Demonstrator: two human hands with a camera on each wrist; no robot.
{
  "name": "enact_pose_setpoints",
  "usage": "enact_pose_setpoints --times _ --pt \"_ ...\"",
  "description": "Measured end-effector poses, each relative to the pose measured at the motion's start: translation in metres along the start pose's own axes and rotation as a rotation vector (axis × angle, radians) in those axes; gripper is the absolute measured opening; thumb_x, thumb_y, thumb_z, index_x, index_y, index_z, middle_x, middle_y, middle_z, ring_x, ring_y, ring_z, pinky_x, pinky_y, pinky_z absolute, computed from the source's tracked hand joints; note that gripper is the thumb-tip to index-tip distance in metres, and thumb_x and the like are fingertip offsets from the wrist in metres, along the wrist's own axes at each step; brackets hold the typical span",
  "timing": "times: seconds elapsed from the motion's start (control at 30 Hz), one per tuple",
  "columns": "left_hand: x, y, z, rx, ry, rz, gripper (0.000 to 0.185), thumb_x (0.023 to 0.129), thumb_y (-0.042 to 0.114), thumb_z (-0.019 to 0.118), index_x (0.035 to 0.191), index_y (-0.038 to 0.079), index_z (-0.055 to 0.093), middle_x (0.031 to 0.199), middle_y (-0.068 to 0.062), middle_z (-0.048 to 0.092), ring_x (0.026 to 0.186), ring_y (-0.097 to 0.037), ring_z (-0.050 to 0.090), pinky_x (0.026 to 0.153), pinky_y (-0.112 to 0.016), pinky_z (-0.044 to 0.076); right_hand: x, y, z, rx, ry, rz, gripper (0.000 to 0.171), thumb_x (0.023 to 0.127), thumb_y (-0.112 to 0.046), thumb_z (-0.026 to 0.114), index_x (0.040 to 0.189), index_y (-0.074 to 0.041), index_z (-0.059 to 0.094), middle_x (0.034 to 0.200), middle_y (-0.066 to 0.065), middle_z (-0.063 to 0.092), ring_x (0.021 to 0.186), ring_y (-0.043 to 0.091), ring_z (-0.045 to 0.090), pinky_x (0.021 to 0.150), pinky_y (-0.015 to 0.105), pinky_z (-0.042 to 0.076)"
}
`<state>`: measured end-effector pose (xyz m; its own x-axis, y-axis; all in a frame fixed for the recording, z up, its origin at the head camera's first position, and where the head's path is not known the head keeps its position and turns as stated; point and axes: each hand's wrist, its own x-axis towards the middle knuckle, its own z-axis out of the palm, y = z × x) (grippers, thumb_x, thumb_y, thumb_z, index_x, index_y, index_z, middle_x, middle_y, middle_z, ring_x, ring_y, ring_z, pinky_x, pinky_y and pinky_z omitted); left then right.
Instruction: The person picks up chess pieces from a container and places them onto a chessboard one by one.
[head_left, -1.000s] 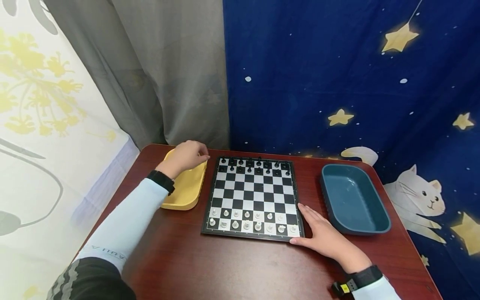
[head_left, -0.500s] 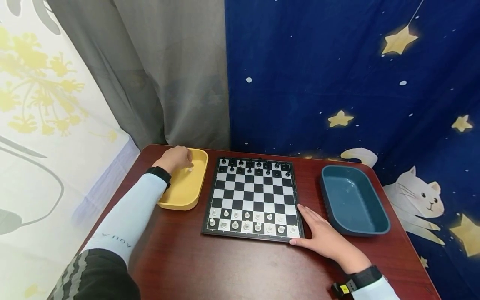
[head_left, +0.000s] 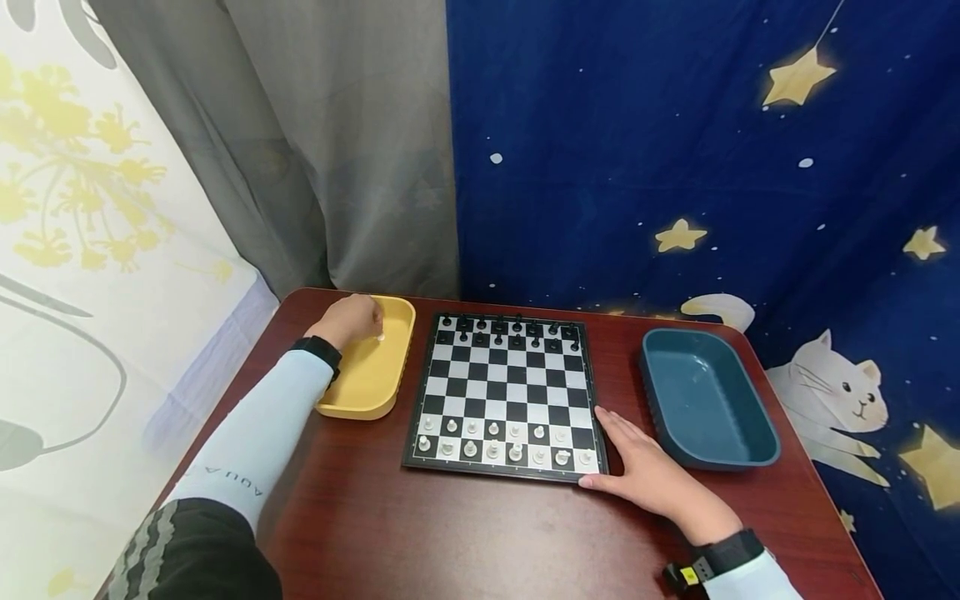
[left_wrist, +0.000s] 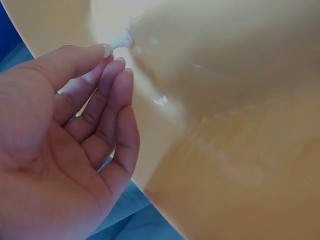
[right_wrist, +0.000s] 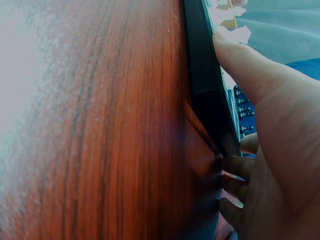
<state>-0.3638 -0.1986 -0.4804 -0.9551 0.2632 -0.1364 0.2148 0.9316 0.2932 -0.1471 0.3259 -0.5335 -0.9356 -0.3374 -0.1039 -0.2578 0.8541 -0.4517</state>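
My left hand [head_left: 347, 320] reaches inside the yellow tray [head_left: 390, 375] at the left of the table. In the left wrist view, its thumb and fingertips pinch a small white chess piece [left_wrist: 123, 39] close over the tray's floor. The chessboard [head_left: 517, 372] lies in the middle, with black pieces [head_left: 498, 325] along its far side and white pieces [head_left: 492, 451] along its near side. My right hand [head_left: 648, 475] rests at the board's near right corner, fingers extended along the right edge. The right wrist view shows its thumb on the board's rim.
Right of the board stands a dark blue tray [head_left: 667, 425] with nothing seen in it. Everything rests on a reddish-brown wooden table [head_left: 450, 533]. Grey and blue star-patterned curtains [head_left: 570, 167] hang behind the table's far edge.
My left hand has moved left and down from above the yellow tray's right rim into the tray, where it now pinches a white chess piece. The right hand and board have stayed still.
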Motion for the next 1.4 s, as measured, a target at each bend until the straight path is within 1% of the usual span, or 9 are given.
enact_pose_setpoints --times 0.1,0.2,0.37,0.53,0.67,0.77,0.9,1.1,1.4 --pt "0.001 -0.001 0.002 0.017 0.018 -0.002 0.043 0.099 0.01 0.069 0.06 0.016 0.05 0.061 0.003 0.034 0.058 -0.016 0.032 0.061 -0.034 0.031 0.0 0.0 0.0 0.002 -0.002 0.002 0.126 0.083 -0.078 0.083 0.171 -0.002 0.034 0.171 0.029 0.04 0.157 0.051 0.037 0.12 0.071 0.037" --pt "0.0 0.0 0.001 0.027 0.04 -0.001 0.041 0.098 0.013 0.071 0.061 0.016 0.053 0.061 0.003 0.038 0.058 -0.017 0.038 0.061 -0.035 0.034 0.0 0.0 0.0 0.0 -0.003 0.004 0.126 0.083 -0.078 0.082 0.171 -0.003 0.034 0.171 0.029 0.04 0.157 0.051 0.037 0.12 0.071 0.038" --pt "-0.004 0.007 -0.007 0.024 0.092 0.018 0.041 0.097 0.016 0.073 0.062 0.016 0.052 0.06 0.003 0.039 0.057 -0.018 0.041 0.06 -0.036 0.035 0.001 0.002 0.002 -0.003 -0.003 0.007 0.126 0.083 -0.079 0.082 0.172 -0.003 0.033 0.171 0.028 0.04 0.157 0.051 0.037 0.12 0.071 0.038" --pt "-0.005 0.02 -0.017 0.008 0.165 0.074 0.038 0.094 0.013 0.065 0.061 0.017 0.048 0.06 0.003 0.033 0.056 -0.018 0.037 0.061 -0.036 0.032 0.0 0.002 0.002 -0.005 0.004 -0.002 0.125 0.084 -0.077 0.083 0.171 -0.002 0.033 0.171 0.03 0.039 0.157 0.052 0.036 0.119 0.071 0.037" --pt "-0.005 0.039 -0.023 0.01 0.188 0.101 0.033 0.096 0.014 0.067 0.064 0.014 0.057 0.062 0.002 0.042 0.059 -0.02 0.046 0.062 -0.037 0.036 -0.001 0.001 0.001 0.006 0.003 0.002 0.125 0.084 -0.076 0.083 0.172 -0.003 0.033 0.171 0.03 0.039 0.157 0.052 0.036 0.12 0.071 0.037" --pt "-0.004 0.059 -0.024 0.028 0.176 0.117 0.027 0.099 0.02 0.073 0.073 0.014 0.068 0.067 0.0 0.056 0.065 -0.022 0.055 0.065 -0.037 0.043 -0.001 0.001 0.001 0.009 0.001 0.007 0.126 0.083 -0.078 0.082 0.172 -0.003 0.033 0.171 0.029 0.039 0.158 0.051 0.036 0.12 0.071 0.037" --pt "-0.003 0.093 -0.024 0.06 0.163 0.183 0.019 0.1 0.025 0.078 0.085 0.015 0.076 0.078 0.0 0.068 0.071 -0.021 0.062 0.07 -0.039 0.05 0.0 0.001 0.001 0.007 0.004 0.002 0.126 0.083 -0.078 0.082 0.172 -0.003 0.033 0.171 0.028 0.039 0.158 0.051 0.036 0.12 0.071 0.038" --pt "-0.003 0.153 -0.014 0.098 0.123 0.324 0.015 0.1 0.026 0.077 0.087 0.018 0.076 0.082 0.004 0.068 0.072 -0.016 0.062 0.069 -0.035 0.051 0.0 0.0 0.001 0.014 0.005 0.004 0.126 0.083 -0.077 0.083 0.172 -0.003 0.033 0.171 0.029 0.039 0.158 0.051 0.036 0.12 0.071 0.037" --pt "-0.008 0.228 0.018 0.175 0.072 0.591 0.008 0.1 0.025 0.077 0.091 0.024 0.076 0.087 0.011 0.069 0.074 -0.007 0.062 0.07 -0.028 0.053 -0.001 0.0 0.001 0.017 0.003 0.003 0.125 0.083 -0.076 0.084 0.171 -0.003 0.034 0.17 0.029 0.04 0.157 0.052 0.036 0.12 0.071 0.037"
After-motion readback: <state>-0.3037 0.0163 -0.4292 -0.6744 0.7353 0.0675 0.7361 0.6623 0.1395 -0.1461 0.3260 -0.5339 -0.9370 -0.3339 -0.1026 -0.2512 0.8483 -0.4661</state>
